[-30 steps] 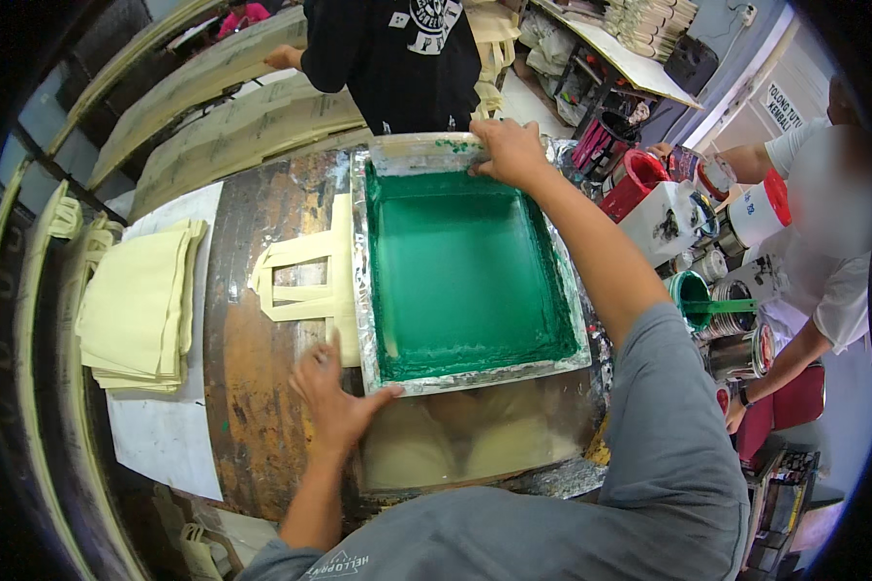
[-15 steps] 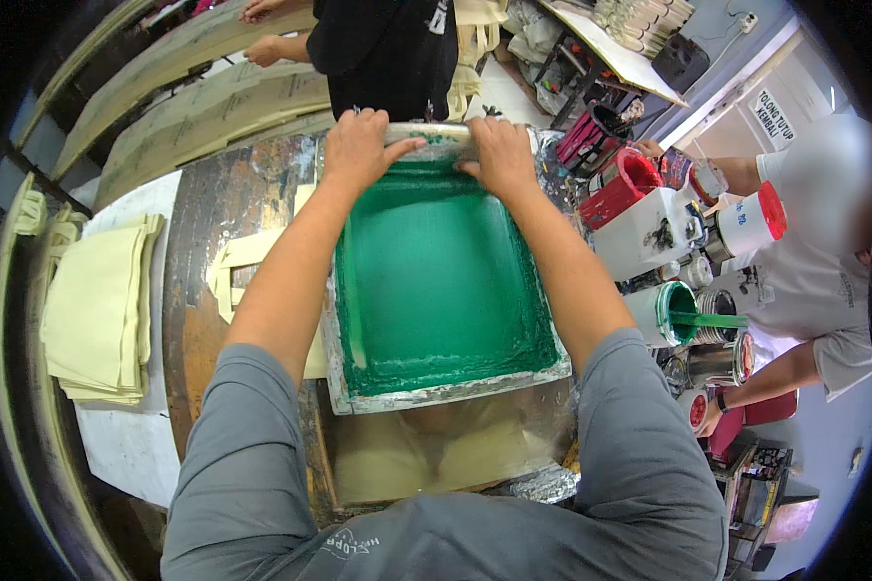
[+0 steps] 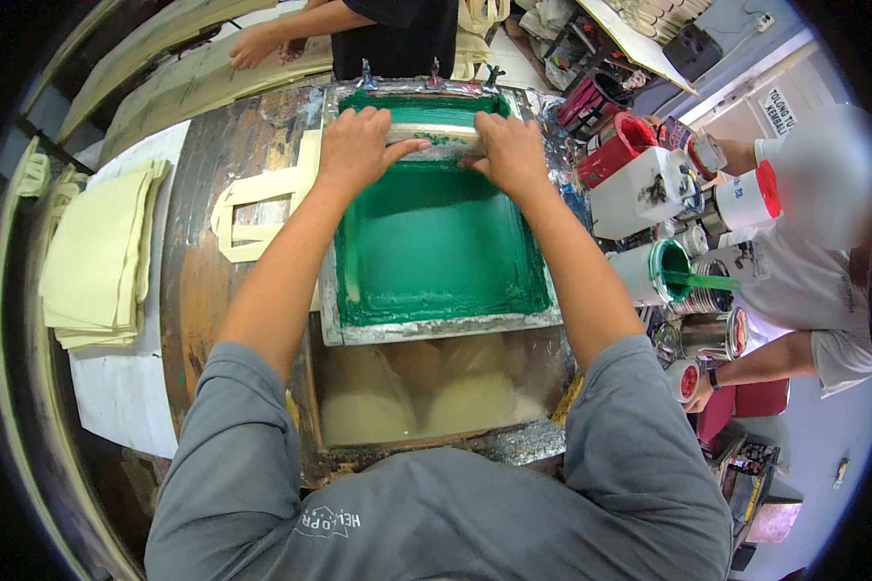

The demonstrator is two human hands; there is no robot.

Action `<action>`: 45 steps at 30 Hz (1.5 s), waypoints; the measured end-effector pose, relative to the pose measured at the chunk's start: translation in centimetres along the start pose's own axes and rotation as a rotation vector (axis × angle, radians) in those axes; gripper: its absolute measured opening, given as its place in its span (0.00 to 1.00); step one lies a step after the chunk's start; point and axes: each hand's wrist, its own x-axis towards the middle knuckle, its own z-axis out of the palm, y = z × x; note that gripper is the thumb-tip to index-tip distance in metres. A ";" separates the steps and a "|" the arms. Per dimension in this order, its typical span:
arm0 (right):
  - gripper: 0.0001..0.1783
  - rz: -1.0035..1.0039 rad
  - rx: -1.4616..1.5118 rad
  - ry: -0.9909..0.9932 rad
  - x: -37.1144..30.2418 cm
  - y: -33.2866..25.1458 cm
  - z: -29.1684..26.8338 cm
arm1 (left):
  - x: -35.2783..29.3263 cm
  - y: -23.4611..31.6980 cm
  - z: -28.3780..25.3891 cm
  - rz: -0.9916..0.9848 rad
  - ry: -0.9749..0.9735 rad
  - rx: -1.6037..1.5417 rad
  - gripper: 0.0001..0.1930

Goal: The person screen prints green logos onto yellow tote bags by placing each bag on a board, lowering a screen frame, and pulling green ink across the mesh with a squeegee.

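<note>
Both my hands grip the ends of a squeegee [image 3: 438,138] that lies across a screen-printing frame [image 3: 441,334]. My left hand [image 3: 357,153] is wrapped round its left end, thumb pointing inward along the bar. At the other end, my right hand [image 3: 506,155] holds it with fingers over the top. Green ink [image 3: 436,242] covers the mesh on both sides of the squeegee; its blade edge cannot be made out. From under the frame's left side a pale yellow fabric bag with a loop handle [image 3: 250,248] sticks out.
Clamps [image 3: 434,70] stand at the frame's far edge. A stack of pale yellow bags [image 3: 102,257] lies at left. Ink pots, including a green one with a stick [image 3: 654,273] and a red bucket [image 3: 615,150], crowd the right. One co-worker [image 3: 397,44] stands beyond, another [image 3: 794,281] at right.
The squeegee has come toward me along the mesh, leaving inked mesh and the far clamps visible behind it. My view has shifted. The far co-worker's hands have moved together.
</note>
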 end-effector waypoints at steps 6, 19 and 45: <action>0.33 -0.029 0.003 0.017 -7.0 -3.2 -2.8 | -6.2 3.6 -4.7 -0.002 -0.001 -0.015 0.34; 0.31 0.025 0.106 0.044 -17.0 -6.8 -5.2 | -13.6 8.7 -10.2 -0.019 0.020 -0.127 0.29; 0.36 0.003 0.105 0.113 -18.4 -8.5 -6.4 | -15.8 8.9 -11.1 -0.051 0.084 -0.247 0.28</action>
